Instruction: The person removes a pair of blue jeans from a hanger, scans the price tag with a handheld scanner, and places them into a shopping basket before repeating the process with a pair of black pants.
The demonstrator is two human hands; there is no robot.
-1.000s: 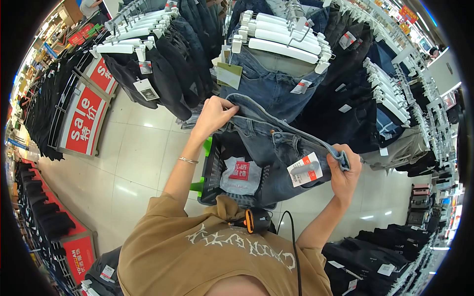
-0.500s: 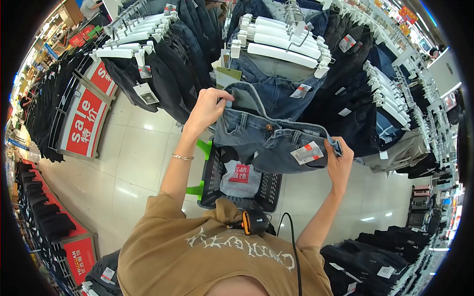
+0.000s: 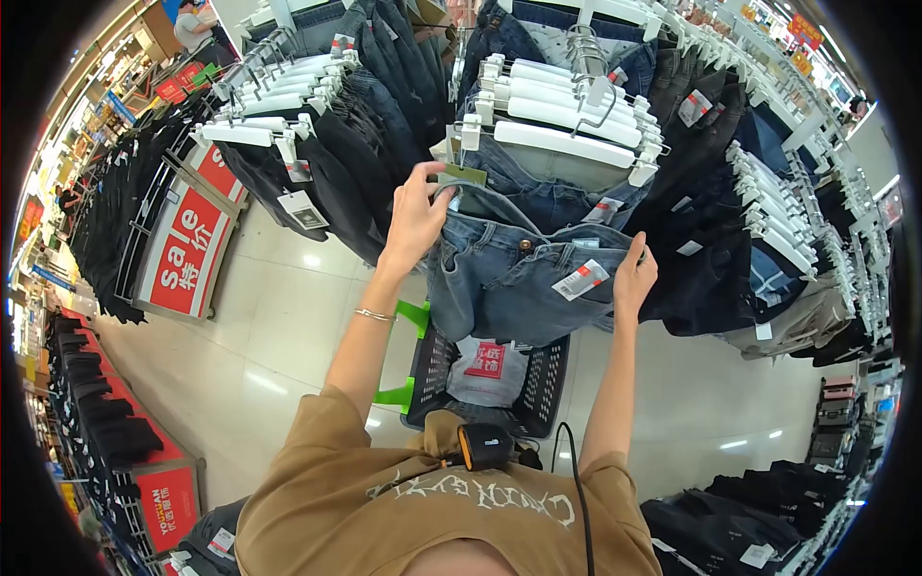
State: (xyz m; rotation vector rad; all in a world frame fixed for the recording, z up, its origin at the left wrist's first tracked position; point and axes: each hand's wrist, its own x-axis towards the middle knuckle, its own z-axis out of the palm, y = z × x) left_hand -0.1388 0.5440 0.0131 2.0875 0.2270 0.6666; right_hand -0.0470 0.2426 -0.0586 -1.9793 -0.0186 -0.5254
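Blue-grey jeans [image 3: 514,288] hang by their waistband between my two hands, front facing me, with a brown button and a white-and-red tag [image 3: 582,279]. My left hand [image 3: 418,219] pinches the waistband's left corner between thumb and fingers. At the opposite corner my right hand [image 3: 634,278] is closed on the waistband, thumb uppermost; part of its grip is hidden. The jeans' legs drop out of sight behind the front. Just beyond stands a row of jeans [image 3: 538,163] on white clip hangers [image 3: 567,142].
Below the jeans is a black basket [image 3: 419,389] with green handles, holding a grey item with a red label [image 3: 488,359]. Racks of dark trousers [image 3: 298,182] stand at left and right. A red sale sign [image 3: 182,252] hangs at left. A person [image 3: 192,34] is far off, upper left.
The waistband's right corner has come inward and my right hand has moved left, so the jeans are less stretched. The whole view has shifted slightly, with racks appearing lower and further right.
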